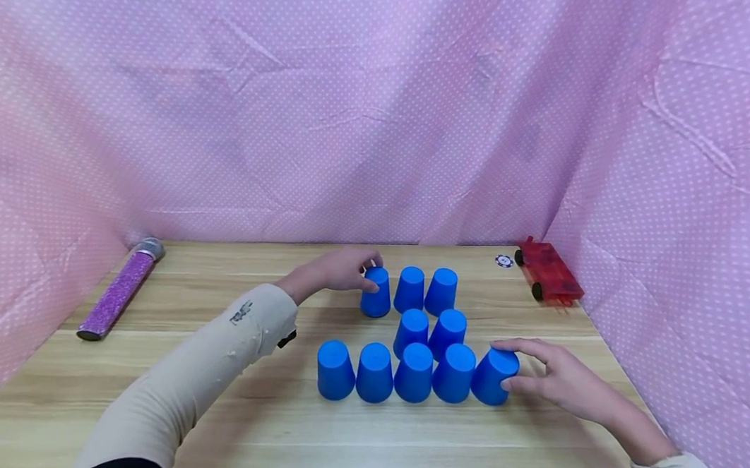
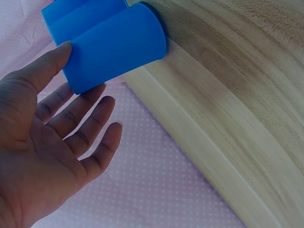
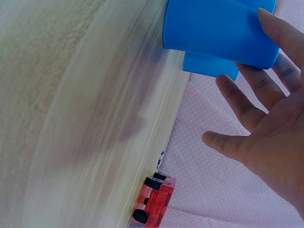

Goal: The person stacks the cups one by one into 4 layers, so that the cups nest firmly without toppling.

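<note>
Several blue plastic cups stand upside down on the table in three rows. The back row holds three, and my left hand [image 1: 348,268] grips its leftmost cup [image 1: 376,299] near the top. The left wrist view shows that cup [image 2: 114,50] between the thumb and fingertips, the other fingers spread. At the right end of the front row, my right hand [image 1: 561,378] pinches a slightly tilted cup [image 1: 493,380] between thumb and fingers. That same cup [image 3: 218,31] appears in the right wrist view, my little finger apart from it. Two cups, one of them the middle-row cup [image 1: 449,330], stand between those rows.
On the left of the wooden table [image 1: 244,432] lies a purple glittery microphone [image 1: 120,291]. A red toy car [image 1: 547,273] sits at the back right, beside a poker chip [image 1: 504,260]. Pink dotted cloth [image 1: 355,120] hangs behind the table and along its sides.
</note>
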Motion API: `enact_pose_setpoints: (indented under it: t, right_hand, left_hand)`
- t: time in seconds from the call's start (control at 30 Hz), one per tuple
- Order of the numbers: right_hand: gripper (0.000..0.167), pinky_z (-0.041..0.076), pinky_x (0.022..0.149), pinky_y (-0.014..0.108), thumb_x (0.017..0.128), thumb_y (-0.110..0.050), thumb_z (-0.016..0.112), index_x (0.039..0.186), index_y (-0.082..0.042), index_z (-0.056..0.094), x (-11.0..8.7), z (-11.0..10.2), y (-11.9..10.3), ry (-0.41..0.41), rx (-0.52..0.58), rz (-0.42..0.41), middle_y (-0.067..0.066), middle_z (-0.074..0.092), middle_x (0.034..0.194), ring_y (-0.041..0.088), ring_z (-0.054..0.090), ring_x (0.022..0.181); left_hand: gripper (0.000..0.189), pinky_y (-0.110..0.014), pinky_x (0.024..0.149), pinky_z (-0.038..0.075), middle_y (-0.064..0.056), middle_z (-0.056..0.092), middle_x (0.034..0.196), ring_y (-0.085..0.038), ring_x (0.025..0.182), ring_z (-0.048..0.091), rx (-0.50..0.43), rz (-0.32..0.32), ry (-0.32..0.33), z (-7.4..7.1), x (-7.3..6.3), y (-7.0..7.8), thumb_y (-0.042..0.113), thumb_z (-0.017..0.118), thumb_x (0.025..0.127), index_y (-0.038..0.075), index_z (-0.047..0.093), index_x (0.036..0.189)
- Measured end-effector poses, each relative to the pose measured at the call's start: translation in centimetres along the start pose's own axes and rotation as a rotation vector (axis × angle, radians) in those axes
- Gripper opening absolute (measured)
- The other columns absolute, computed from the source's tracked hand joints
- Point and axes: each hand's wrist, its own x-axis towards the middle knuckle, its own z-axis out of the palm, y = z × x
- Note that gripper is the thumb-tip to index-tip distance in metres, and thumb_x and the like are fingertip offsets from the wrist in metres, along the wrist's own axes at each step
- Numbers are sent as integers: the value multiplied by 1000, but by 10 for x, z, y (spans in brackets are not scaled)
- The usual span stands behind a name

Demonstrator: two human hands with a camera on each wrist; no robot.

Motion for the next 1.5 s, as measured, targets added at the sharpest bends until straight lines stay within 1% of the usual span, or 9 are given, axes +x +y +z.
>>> enact_pose_setpoints:
  t: [0.27, 0.6, 0.93, 1.07, 1.17, 1.27, 1.37, 1.43, 1.5]
  right_hand:
    - [55, 44, 99, 70, 88, -37, 76, 137, -19, 61, 1, 1, 1, -13, 10, 20, 9, 63, 139, 45, 53, 132]
    - [53, 44, 100, 69, 87, -37, 77, 136, -24, 61, 0, 1, 1, -8, 15, 19, 7, 63, 138, 43, 53, 132]
    - [54, 43, 100, 70, 87, -39, 77, 136, -24, 61, 1, 1, 4, -14, 23, 34, 8, 63, 138, 44, 52, 132]
    - [54, 42, 100, 72, 87, -40, 77, 136, -24, 61, 0, 1, 5, -15, 19, 44, 7, 63, 139, 44, 52, 133]
    - [53, 41, 100, 72, 87, -41, 76, 136, -26, 61, 0, 1, 5, -13, 18, 46, 7, 63, 139, 44, 52, 133]
    - [53, 41, 99, 73, 87, -41, 76, 136, -29, 61, 0, 1, 4, -12, 17, 44, 7, 63, 139, 45, 51, 133]
    - [52, 41, 100, 73, 87, -41, 76, 135, -29, 61, 0, 1, 4, -12, 22, 48, 7, 63, 139, 45, 51, 133]
    - [53, 40, 100, 73, 87, -40, 76, 136, -29, 61, 0, 0, 4, -15, 23, 50, 7, 62, 140, 45, 51, 134]
    - [53, 40, 100, 73, 87, -39, 77, 136, -28, 61, 0, 0, 4, -17, 30, 52, 7, 62, 140, 45, 51, 134]
  left_hand:
    - [50, -46, 100, 54, -13, 61, 137, -32, 127, 60, 7, -11, -3, 1, 3, 1, 34, 72, 93, 14, 55, 135]
    - [50, -45, 99, 54, -12, 61, 136, -29, 125, 60, 32, -10, 0, 3, 6, 3, 36, 72, 93, 15, 55, 135]
    - [51, -45, 98, 55, -11, 62, 135, -28, 124, 61, 39, -12, 19, 6, 6, 3, 37, 73, 92, 15, 56, 135]
    - [59, -48, 101, 53, -12, 59, 140, -31, 128, 58, 15, -11, 3, 7, 5, 1, 38, 74, 91, 15, 51, 141]
    - [69, -51, 107, 48, -11, 53, 148, -32, 137, 51, -10, -9, 2, 7, 4, 0, 40, 73, 91, 17, 44, 148]
    - [73, -54, 114, 40, -9, 48, 153, -31, 144, 41, -9, 25, 53, 3, 3, 2, 42, 72, 91, 17, 40, 152]
    - [69, -54, 118, 35, -6, 49, 152, -29, 145, 38, 8, 95, 146, -1, 2, 8, 44, 69, 93, 17, 43, 151]
    - [62, -53, 116, 37, -4, 55, 147, -26, 142, 42, -10, 142, 206, -3, 0, 14, 43, 67, 94, 18, 47, 148]
    - [53, -48, 111, 44, -2, 62, 136, -22, 133, 51, -48, 192, 232, -4, -3, 22, 40, 65, 96, 19, 52, 143]
